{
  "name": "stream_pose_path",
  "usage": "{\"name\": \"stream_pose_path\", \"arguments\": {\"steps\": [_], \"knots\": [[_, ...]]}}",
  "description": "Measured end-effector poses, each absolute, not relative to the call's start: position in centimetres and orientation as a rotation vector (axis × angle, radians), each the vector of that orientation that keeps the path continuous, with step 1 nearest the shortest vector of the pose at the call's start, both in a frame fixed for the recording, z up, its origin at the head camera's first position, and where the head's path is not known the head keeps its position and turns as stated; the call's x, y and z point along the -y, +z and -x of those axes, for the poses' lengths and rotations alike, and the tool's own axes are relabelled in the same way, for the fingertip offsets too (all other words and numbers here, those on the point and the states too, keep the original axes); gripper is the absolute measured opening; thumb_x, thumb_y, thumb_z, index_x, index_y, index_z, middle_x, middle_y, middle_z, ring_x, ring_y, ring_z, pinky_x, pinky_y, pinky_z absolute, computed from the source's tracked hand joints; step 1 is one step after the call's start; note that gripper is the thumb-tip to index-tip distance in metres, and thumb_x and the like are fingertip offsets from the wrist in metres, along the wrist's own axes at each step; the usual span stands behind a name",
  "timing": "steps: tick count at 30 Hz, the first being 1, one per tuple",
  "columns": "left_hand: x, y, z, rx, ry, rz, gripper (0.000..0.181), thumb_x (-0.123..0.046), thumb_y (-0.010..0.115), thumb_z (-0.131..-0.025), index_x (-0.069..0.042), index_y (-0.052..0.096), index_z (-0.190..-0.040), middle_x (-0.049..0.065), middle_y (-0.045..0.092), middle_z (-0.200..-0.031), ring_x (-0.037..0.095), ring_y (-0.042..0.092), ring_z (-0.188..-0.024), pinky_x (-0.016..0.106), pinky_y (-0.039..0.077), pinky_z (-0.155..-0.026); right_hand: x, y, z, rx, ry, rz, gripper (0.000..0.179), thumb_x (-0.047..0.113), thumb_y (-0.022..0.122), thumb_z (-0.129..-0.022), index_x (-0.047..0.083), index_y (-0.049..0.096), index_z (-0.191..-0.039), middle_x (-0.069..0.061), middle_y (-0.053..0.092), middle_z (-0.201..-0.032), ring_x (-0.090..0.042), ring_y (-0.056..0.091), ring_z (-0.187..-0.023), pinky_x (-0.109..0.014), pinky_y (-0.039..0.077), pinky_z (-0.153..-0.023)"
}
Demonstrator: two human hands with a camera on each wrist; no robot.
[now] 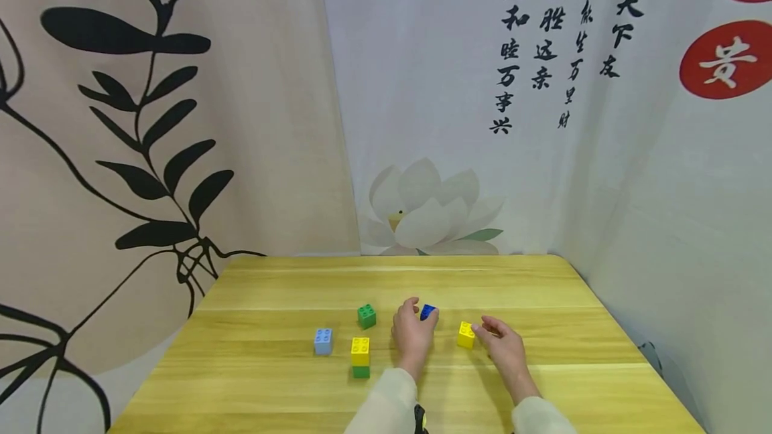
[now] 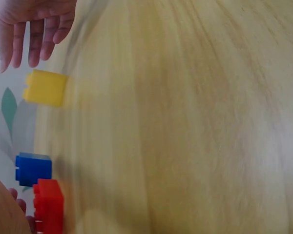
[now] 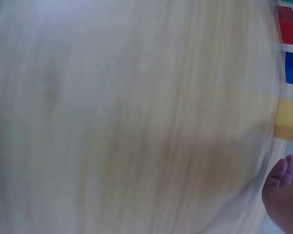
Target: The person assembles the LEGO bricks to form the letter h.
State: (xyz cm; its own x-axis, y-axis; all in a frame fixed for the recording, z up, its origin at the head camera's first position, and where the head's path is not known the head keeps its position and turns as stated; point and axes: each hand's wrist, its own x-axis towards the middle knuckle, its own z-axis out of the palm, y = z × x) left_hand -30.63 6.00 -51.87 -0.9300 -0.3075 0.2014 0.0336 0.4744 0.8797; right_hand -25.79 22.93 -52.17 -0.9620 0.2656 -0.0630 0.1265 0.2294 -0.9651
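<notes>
My left hand is over the middle of the table, thumb and index finger spread apart. A blue brick shows just beyond them. In the left wrist view, a red brick stands right by this hand's fingers; the hand hides it in the head view. To the right, my right hand hovers with loosely bent fingers, the thumb tip close to a yellow brick. In the left wrist view, a gap shows between those fingers and the yellow brick.
Left of the hands stand a green brick, a light blue brick, and a yellow brick on top of another green brick. The wooden table ends at a printed curtain behind it.
</notes>
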Motion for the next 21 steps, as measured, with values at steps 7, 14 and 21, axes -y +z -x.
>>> {"name": "stream_pose_path", "arguments": {"steps": [7, 14, 21], "knots": [[-6.9, -52.6, 30.8, 2.411, -1.288, -0.259, 0.048, -0.031, 0.085, -0.078, -0.007, 0.067, -0.116, 0.008, 0.068, -0.101, 0.027, 0.059, -0.094, 0.046, 0.040, -0.086, -22.7, -53.0, 26.1, 2.342, 1.870, 0.374, 0.061, 0.031, 0.072, -0.092, -0.003, 0.051, -0.139, -0.025, 0.051, -0.138, -0.036, 0.051, -0.122, -0.047, 0.046, -0.098], [-7.7, -52.8, 31.0, 2.440, -1.150, -0.298, 0.045, -0.030, 0.087, -0.077, -0.007, 0.070, -0.111, 0.010, 0.068, -0.104, 0.030, 0.060, -0.095, 0.048, 0.039, -0.086, -22.5, -53.8, 26.4, 2.318, 1.879, 0.378, 0.060, 0.027, 0.074, -0.091, -0.004, 0.052, -0.138, -0.024, 0.052, -0.137, -0.037, 0.051, -0.123, -0.048, 0.043, -0.103], [-8.0, -53.4, 31.6, 2.456, -1.059, -0.321, 0.042, -0.029, 0.087, -0.075, -0.006, 0.072, -0.106, 0.011, 0.068, -0.101, 0.031, 0.061, -0.094, 0.048, 0.040, -0.084, -22.1, -53.7, 26.5, 2.333, 1.844, 0.356, 0.055, 0.018, 0.074, -0.090, -0.006, 0.054, -0.135, -0.026, 0.056, -0.133, -0.038, 0.054, -0.120, -0.047, 0.046, -0.099]]}}
